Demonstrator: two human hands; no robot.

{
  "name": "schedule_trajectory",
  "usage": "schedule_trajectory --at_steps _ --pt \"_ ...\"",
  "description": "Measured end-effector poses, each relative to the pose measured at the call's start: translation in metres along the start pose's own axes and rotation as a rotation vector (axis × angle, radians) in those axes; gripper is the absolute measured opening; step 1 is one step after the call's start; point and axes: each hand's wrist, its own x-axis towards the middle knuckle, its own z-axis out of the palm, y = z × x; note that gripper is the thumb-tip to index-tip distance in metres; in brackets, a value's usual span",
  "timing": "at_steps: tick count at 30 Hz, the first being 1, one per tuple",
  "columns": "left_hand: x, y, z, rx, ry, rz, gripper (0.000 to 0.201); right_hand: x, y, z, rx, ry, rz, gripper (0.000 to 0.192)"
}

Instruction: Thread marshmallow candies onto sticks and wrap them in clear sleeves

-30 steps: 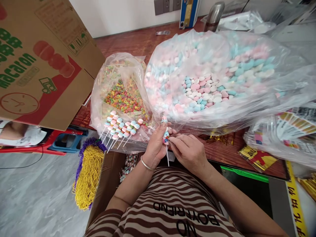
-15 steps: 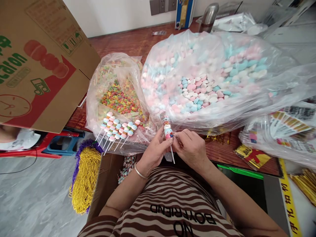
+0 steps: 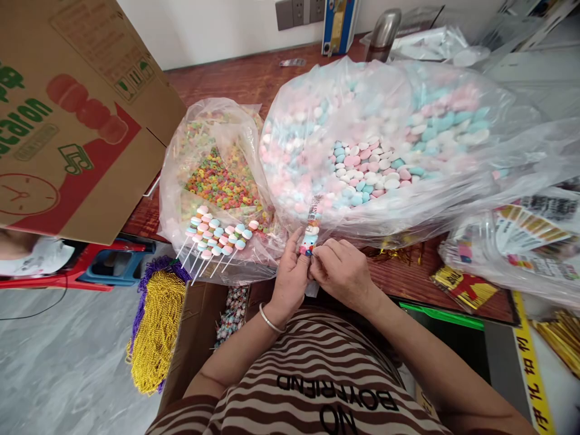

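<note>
My left hand [image 3: 290, 275] grips a candy skewer [image 3: 310, 232] in a clear printed sleeve and holds it upright at the table's front edge. My right hand [image 3: 344, 272] pinches the sleeve's lower end, fingertips touching the left hand. The stick below is hidden by my hands. Several finished skewers [image 3: 216, 238] of pink, white and blue candies lie fanned on a small bag of colourful ring candies [image 3: 222, 178]. A large clear bag of pastel round candies [image 3: 376, 163] sits just behind my hands.
A cardboard "macaron" box [image 3: 77, 115] stands at the left. Gold and purple bead strings [image 3: 156, 326] hang beside an open carton [image 3: 194, 338] at my lap. Printed packets in plastic [image 3: 521, 235] and gold ties lie right. A metal flask [image 3: 383, 33] stands at the wall.
The skewer tilted from leaning left to nearly upright and its stick went out of sight behind my hands. Both hands closed together around the sleeve's lower end.
</note>
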Motion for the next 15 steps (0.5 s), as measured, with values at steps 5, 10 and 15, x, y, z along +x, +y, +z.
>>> schedule_trajectory --at_steps 5,10,15 --pt "0.004 0.001 0.007 -0.157 -0.002 -0.004 0.035 -0.010 -0.014 0.000 0.165 0.018 0.238 0.020" --pt "0.004 0.001 0.009 -0.177 -0.038 -0.028 0.024 -0.030 -0.032 0.006 0.509 -0.164 0.565 0.018" --pt "0.011 0.019 0.003 -0.276 -0.136 -0.044 0.046 -0.038 -0.025 0.009 0.456 -0.081 0.482 0.024"
